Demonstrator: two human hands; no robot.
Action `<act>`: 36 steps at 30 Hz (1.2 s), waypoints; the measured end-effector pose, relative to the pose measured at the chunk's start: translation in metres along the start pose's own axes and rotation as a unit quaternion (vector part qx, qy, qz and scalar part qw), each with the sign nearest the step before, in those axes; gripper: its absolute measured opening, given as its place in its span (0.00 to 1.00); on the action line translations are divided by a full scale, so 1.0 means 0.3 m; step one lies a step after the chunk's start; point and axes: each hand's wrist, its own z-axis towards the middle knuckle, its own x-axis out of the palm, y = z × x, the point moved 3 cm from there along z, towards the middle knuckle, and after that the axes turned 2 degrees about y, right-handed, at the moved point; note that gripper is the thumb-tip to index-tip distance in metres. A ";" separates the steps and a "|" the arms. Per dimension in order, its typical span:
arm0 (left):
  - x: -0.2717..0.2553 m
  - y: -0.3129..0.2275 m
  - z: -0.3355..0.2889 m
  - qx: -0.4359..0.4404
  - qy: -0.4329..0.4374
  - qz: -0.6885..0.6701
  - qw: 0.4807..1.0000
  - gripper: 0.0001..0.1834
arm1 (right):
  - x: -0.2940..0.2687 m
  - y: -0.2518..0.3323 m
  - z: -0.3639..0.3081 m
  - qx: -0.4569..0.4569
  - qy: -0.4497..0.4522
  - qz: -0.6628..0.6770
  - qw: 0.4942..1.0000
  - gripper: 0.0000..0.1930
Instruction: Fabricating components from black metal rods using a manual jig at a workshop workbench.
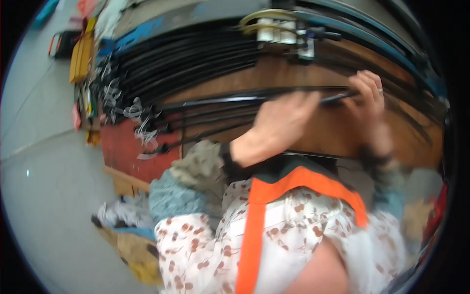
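Observation:
A long glossy black rod (220, 100) lies crosswise in front of me, above the brown workbench. My left hand (281, 122) is closed over it near its middle, palm down, the fingers smeared by motion. My right hand (364, 98), with a ring on one finger, curls round the same rod farther right. Below it, several thinner black rods (210, 132) lie on the bench. Clear curled plastic strips (144, 125) hang at their left ends.
A bundle of black rods (191, 61) fills the far side of the wooden bench (313, 132). A small white device (279, 32) with a yellow hose stands behind. A red board (132, 147) covers the bench's left end. Cloths (127, 225) lie at lower left.

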 end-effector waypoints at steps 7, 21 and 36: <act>-0.273 0.012 0.106 0.074 0.019 0.177 0.981 0.25 | -0.081 -0.174 -0.110 0.111 -0.087 0.104 0.985 0.05; -0.353 -0.027 0.323 0.214 -0.022 0.245 0.945 0.21 | -0.050 -0.081 0.048 0.078 -0.224 -0.028 0.971 0.16; -0.904 0.353 0.078 -0.005 -0.306 0.246 0.919 0.14 | 0.188 -0.152 0.653 0.040 -0.027 0.311 0.949 0.07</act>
